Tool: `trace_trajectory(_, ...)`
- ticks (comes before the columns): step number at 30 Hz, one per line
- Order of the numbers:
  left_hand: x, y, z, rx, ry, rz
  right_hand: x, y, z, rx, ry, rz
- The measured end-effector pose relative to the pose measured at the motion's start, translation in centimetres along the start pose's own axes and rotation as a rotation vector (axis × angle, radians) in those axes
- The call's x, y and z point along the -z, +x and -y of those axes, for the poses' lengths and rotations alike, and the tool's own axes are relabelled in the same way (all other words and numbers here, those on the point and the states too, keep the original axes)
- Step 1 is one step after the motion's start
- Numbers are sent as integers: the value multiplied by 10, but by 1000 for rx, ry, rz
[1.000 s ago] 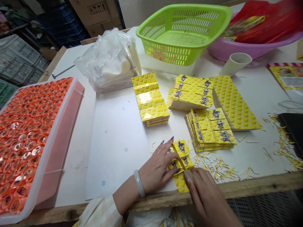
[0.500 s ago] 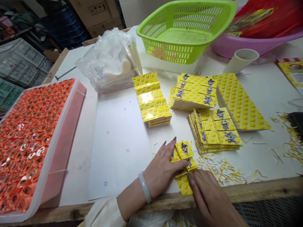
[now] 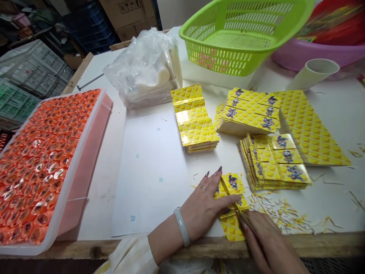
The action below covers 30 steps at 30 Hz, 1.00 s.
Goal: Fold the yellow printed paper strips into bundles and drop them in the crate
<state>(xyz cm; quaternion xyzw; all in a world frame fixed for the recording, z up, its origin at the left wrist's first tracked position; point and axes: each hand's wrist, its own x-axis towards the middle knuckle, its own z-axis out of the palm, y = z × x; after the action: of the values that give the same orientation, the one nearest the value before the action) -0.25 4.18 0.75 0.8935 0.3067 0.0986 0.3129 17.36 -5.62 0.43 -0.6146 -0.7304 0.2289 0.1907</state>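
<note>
My left hand (image 3: 203,203) lies flat on a printed yellow card (image 3: 232,228) at the table's front edge, fingers stretched out and thumb apart. The card has a cartoon figure on it and a slit line between its panels. Against its near right side, my right hand (image 3: 264,236) is closed in a pinch around something thin, mostly hidden by the fingers. Right of the hands stands a pile of slit yellow cards (image 3: 278,163). Behind it are a taller stack of printed cards (image 3: 252,110) and a plain-patterned yellow stack (image 3: 310,129). Creased yellow cards (image 3: 195,118) are piled beyond my left hand.
Yellow paper offcuts (image 3: 281,213) litter the table right of my hands. A clear tub (image 3: 98,125) of orange round pieces stands left. At the back are a plastic bag (image 3: 148,64), a green basket (image 3: 222,61), a purple basin (image 3: 296,57) and a white tube (image 3: 313,74).
The view has swung a little left, so everything appears farther right. My left hand stays on the card; my right hand has shifted slightly at the card's near edge, still pinching.
</note>
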Motion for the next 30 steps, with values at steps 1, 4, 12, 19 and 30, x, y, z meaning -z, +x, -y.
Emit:
trace_trajectory(1, 1, -1, 0, 1, -11, -2, 0, 0, 0, -12, 7, 14)
trace_trajectory(4, 2, -6, -5, 7, -13, -48, 0, 1, 1, -49, 43, 52)
trace_trajectory(12, -12, -10, -38, 176, 112, -168, 1, 8, 6, -100, 111, 94)
trace_trajectory(19, -16, -3, -41, 213, 167, -184, 4, 17, 9, -138, 86, 179)
trace_trajectory(30, -24, 2, -53, 217, 373, -183, 5, 19, 14, -155, 46, 146)
